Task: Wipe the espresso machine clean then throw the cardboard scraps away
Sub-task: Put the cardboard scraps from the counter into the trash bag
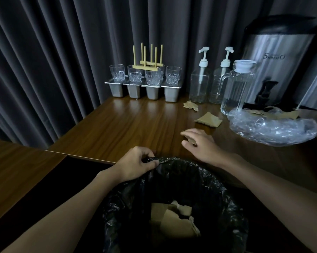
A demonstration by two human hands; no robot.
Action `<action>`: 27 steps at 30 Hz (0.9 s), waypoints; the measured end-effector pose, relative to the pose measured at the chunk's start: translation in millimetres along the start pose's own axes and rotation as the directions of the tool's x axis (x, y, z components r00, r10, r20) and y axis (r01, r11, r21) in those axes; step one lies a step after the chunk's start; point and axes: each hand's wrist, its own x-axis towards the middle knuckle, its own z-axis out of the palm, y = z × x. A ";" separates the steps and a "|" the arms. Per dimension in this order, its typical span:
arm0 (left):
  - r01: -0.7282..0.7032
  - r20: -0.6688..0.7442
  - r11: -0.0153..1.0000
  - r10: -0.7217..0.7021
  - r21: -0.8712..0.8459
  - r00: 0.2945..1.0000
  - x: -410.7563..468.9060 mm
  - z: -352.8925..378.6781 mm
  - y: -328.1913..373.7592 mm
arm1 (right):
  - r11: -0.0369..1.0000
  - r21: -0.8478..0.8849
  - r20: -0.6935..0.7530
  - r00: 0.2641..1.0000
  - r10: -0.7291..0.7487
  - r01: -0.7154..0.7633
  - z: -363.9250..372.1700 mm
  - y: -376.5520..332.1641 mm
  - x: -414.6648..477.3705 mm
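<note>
A bin lined with a black bag (pixel 172 179) stands below the table's front edge, with several cardboard scraps (pixel 174 221) lying in it. My left hand (pixel 137 163) pinches the bag's rim at the far left side. My right hand (pixel 199 143) hovers over the wooden table (pixel 126 125) and holds a small cardboard scrap (pixel 191 140) between thumb and fingers. A flat cardboard piece (pixel 208 119) lies beyond it, and a crumpled scrap (pixel 190 105) sits near the pump bottles. More cardboard (pixel 274 114) shows behind a clear plastic bag. No espresso machine is in view.
A clear plastic bag (pixel 272 129) lies at the right. Behind it stand a glass jug (pixel 236 88), two pump bottles (pixel 199 83), a steel drink dispenser (pixel 274 70), and several glasses (pixel 145 74) on steel tubs with a wooden rack. Dark curtains hang behind.
</note>
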 end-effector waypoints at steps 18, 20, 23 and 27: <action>-0.017 -0.007 0.988 0.018 0.150 1.000 -8.3 13.0 -2.2 | 0.976 0.016 -0.006 0.976 0.218 -0.217 15.3 21.1 6.3; -0.020 -0.011 0.991 0.022 0.130 1.000 -11.5 14.8 -4.0 | 0.946 0.162 0.029 0.960 0.280 -0.281 13.5 14.5 4.8; -0.012 -0.028 0.995 0.015 0.098 0.999 -16.6 17.6 -10.3 | 0.883 0.371 0.053 0.956 0.289 -0.287 5.7 1.1 -2.3; 0.004 -0.040 0.996 -0.001 0.084 0.999 -18.1 18.4 -13.8 | 0.699 0.662 0.264 0.957 0.120 -0.270 -14.0 -24.3 -21.1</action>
